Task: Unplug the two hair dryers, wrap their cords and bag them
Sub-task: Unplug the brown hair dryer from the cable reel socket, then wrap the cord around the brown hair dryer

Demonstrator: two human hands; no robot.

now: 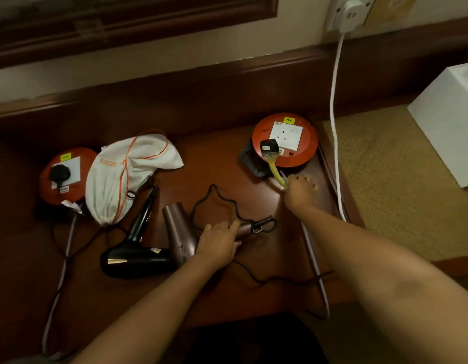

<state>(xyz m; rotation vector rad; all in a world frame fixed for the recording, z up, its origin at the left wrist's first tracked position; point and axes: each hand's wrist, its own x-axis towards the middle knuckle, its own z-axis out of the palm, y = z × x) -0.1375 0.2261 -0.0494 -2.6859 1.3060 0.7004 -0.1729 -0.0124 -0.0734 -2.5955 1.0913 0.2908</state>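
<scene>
Your right hand (pixel 302 189) grasps the yellowed cord just below the black plug (pixel 268 146) on the right orange reel (pixel 285 139); regrip the plug body itself, pull straight out, left hand (pixel 219 239) pinning the brown dryer (pixel 183 233).

A furnished room: dark wooden desk (pixel 227 158), carpet (pixel 390 179), framed mirror (pixel 122 19)

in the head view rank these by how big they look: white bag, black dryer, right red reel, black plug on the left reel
1. white bag
2. black dryer and right red reel: they look about alike, so I leave them unranked
3. black plug, clearly smallest
</scene>
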